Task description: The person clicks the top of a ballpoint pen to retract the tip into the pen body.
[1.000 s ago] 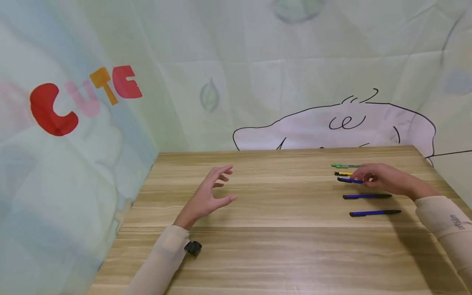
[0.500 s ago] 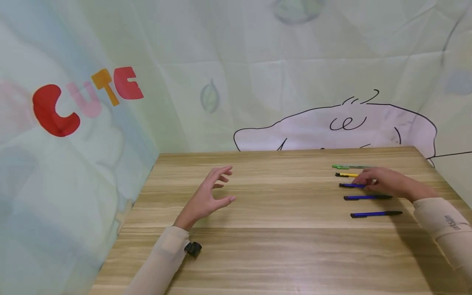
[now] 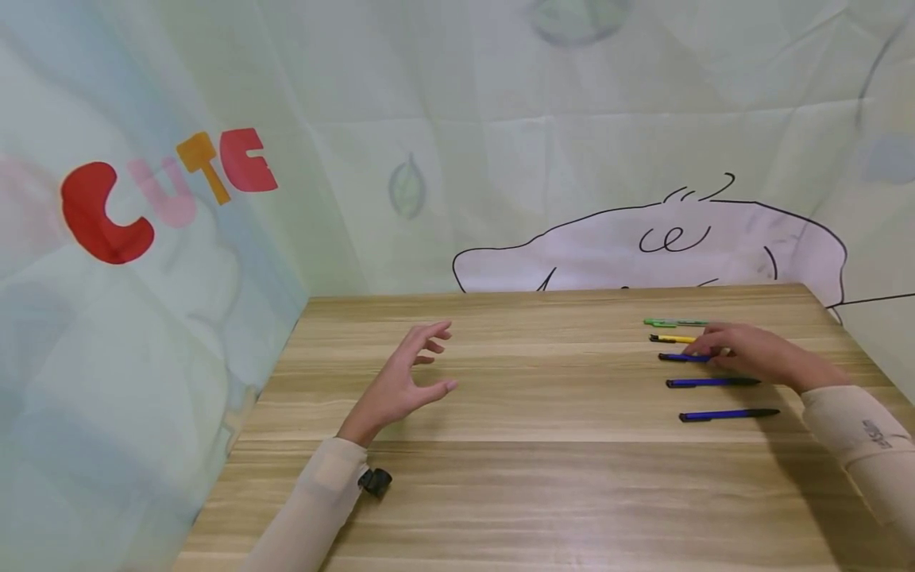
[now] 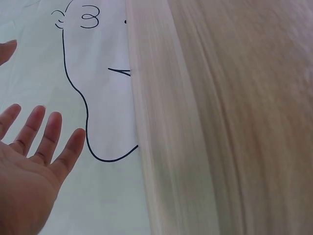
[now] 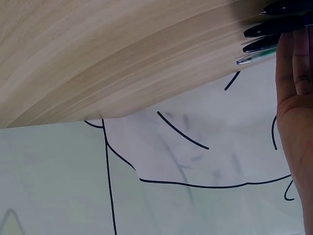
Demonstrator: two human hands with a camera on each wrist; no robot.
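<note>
Head view: near the far right corner of the counter (image 3: 515, 492), the fingers of the right hand (image 3: 756, 352) pinch a blue pen (image 3: 677, 357) just beside a yellow pen (image 3: 679, 340), while those of the left hand (image 3: 395, 387) stand wide, holding nothing. A loose pinch could let the blue pen roll, or a knuckle could skew the green pen (image 3: 672, 323); toward the near edge, a second blue pen (image 3: 708, 383) might obstruct a drag.

Creased pale-green backdrop (image 3: 343, 71) right across the back, leaf shapes (image 3: 406, 191) dotted over it; a black-outlined cartoon figure (image 3: 586, 254) peeks above the wood-grain tabletop (image 3: 543, 477); left, colourful "CUTE" lettering (image 3: 175, 213) pops off bluish sheeting (image 3: 86, 381); faint sheen (image 3: 572, 528) on the near wood!
</note>
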